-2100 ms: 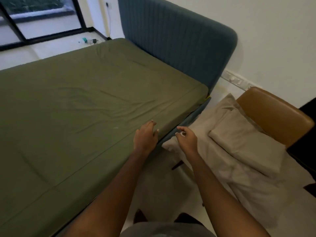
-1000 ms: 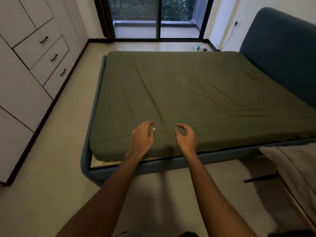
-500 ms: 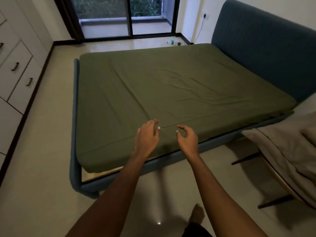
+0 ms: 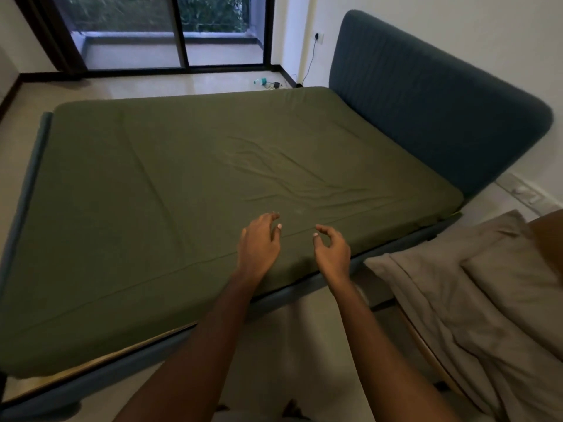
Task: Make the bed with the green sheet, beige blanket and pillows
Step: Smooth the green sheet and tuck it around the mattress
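Bedroom, pale tiled floor (image 4: 304, 345), bed (image 4: 27, 190) fills most of the view; all positions below are relative to the bed.

- Green sheet (image 4: 182, 178): on the mattress, covers the whole top and wraps over the near side and the foot end. Mostly flat. Cluster of creases in the middle, toward the head end. One long straight fold line runs along the near edge.
- Headboard (image 4: 426, 102): blue, padded, upright at the head end, against the white wall.
- Left hand (image 4: 259, 242): over the near edge of the bed, palm down, fingers spread and relaxed, holding nothing. Cannot tell if the fingertips touch the sheet.
- Right hand (image 4: 332, 251): just beside the left, also over the near edge, closer to the head end. Fingers loosely curled, thumb and forefinger near each other with nothing between them. Empty grip.
- Beige blanket (image 4: 441, 315): off the bed, heaped on a chair (image 4: 548, 236) beside the near head-end corner. One edge hangs toward the floor close to the bed frame.
- Pillow (image 4: 511, 287): beige, lying flat on top of the blanket on that chair. Only one can be made out; the rest of the heap runs out of frame.
- Glass door (image 4: 170, 28): beyond the far side of the bed, dark frame, balcony and greenery behind it.
- Wall socket (image 4: 318, 36): beyond the far head-end corner, black cable hanging from it to the floor.
- Bottle (image 4: 259, 81): on the floor past the far side, next to the cable end.
- Switch panel (image 4: 524, 193): on the wall, low, just past the headboard's near end.

Both forearms are bare and reach in from the bottom of the frame.
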